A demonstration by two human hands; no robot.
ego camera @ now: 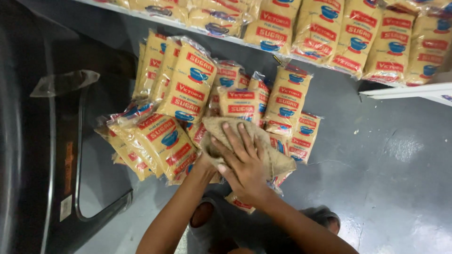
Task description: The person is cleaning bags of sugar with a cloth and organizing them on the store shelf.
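Two hands meet over one pack. We press our right hand (pixel 242 164) flat on a plain brown packet (pixel 245 141), fingers (pixel 235 141) spread wide and laid along its top, not curled round it. Our left hand (pixel 207 157) sits mostly under and behind the right one, against the packet's near-left edge; we cannot tell how its fingers are set, they are hidden by the right hand and the packet. The packet shows its unprinted side up and lies on the heap of sugar packs (pixel 202 113), tan plastic bags with red labels and a blue cup picture.

Just beyond the fingertips, an upright pack (pixel 242 106) leans in the heap, touching the brown packet's far edge. Left of the fingers, a tilted pack (pixel 165 141) lies on its side, with more stacked under it. Right of the fingers, smaller packs (pixel 301 136) stand against the pile. Below the wrist, a pack corner (pixel 240 203) pokes out from under the forearm.

Well beyond the fingers, a white shelf (pixel 405 90) carries a row of the same packs (pixel 348 37). Far left of the hands, a dark appliance panel (pixel 42 155) with a crumpled clear plastic wrap (pixel 63 82) on it. Grey floor (pixel 391 178) to the right of the fingers, glossy in spots.
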